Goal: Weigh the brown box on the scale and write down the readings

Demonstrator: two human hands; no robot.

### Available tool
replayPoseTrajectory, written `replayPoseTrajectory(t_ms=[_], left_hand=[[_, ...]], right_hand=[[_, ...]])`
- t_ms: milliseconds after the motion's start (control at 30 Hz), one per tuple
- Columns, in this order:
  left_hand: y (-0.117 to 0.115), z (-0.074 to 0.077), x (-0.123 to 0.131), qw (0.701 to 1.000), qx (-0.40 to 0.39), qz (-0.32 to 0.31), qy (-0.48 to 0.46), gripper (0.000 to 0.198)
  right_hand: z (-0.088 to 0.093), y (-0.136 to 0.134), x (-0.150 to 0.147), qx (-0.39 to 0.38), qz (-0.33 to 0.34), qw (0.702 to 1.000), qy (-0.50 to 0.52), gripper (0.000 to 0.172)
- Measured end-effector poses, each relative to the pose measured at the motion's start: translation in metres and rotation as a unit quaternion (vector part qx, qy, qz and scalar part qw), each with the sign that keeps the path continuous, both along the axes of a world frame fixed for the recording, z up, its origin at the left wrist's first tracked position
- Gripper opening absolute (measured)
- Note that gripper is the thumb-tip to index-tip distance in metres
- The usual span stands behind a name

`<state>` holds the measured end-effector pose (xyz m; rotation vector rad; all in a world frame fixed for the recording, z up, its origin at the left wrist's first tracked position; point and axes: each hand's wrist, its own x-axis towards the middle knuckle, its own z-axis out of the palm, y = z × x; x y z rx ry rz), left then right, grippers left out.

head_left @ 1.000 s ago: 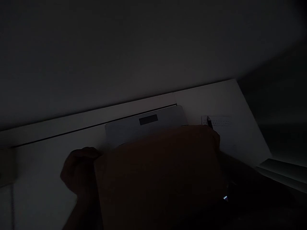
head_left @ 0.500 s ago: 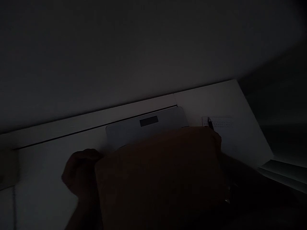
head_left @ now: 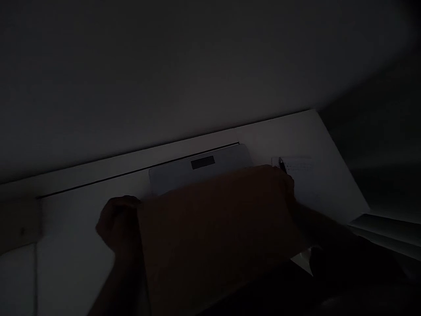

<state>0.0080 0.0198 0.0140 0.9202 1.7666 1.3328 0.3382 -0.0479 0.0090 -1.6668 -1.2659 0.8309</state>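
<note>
The picture is very dark. A broad brown paper package is held up between my two hands, tilted and close to the camera. My left hand is closed on its left upper corner. At the right upper edge, my right hand grips the package too, with most of its fingers hidden. Behind the package lies a flat pale scale with a dark display. The package covers the scale's near part, and I cannot tell whether they touch.
A white desk carries the scale and runs along a wall. To the right of the package lies a written sheet of paper with a dark pen. A brownish box-like object sits at the far left.
The package and both hands sit slightly higher in the picture, and the package's lower edge now shows. The view has shifted a little. Both hands keep their hold.
</note>
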Motion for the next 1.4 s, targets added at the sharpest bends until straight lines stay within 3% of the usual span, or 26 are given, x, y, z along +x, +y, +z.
replayPoseTrajectory(t_ms=[100,200,467,867,1100,1233,1400], left_hand=[[0.005,0.018,0.013,0.997,-0.040,0.056,-0.027,0.007],[0.006,0.024,0.017,0.998,-0.038,0.052,-0.015,0.009],[0.002,0.012,0.013,0.998,0.009,0.013,-0.066,0.011],[-0.003,0.003,0.010,0.992,0.107,-0.065,-0.008,0.017],[0.002,-0.002,0.002,0.986,0.117,-0.117,0.036,0.011],[0.005,0.009,-0.008,0.982,0.132,-0.126,0.039,0.010],[-0.012,0.040,-0.017,0.977,0.173,-0.128,0.014,0.021]], right_hand=[[-0.002,0.002,0.001,0.034,0.013,0.999,0.013,0.049],[-0.004,0.006,0.001,0.068,0.016,0.997,0.016,0.052],[0.004,0.009,0.003,0.120,0.002,0.993,-0.022,0.054],[0.001,0.021,-0.001,0.126,0.014,0.991,-0.044,0.055],[0.005,0.034,0.008,0.187,-0.024,0.981,-0.038,0.052],[0.020,0.039,0.011,0.205,-0.007,0.977,-0.050,0.048],[0.044,0.033,0.012,0.170,0.038,0.984,-0.037,0.047]])
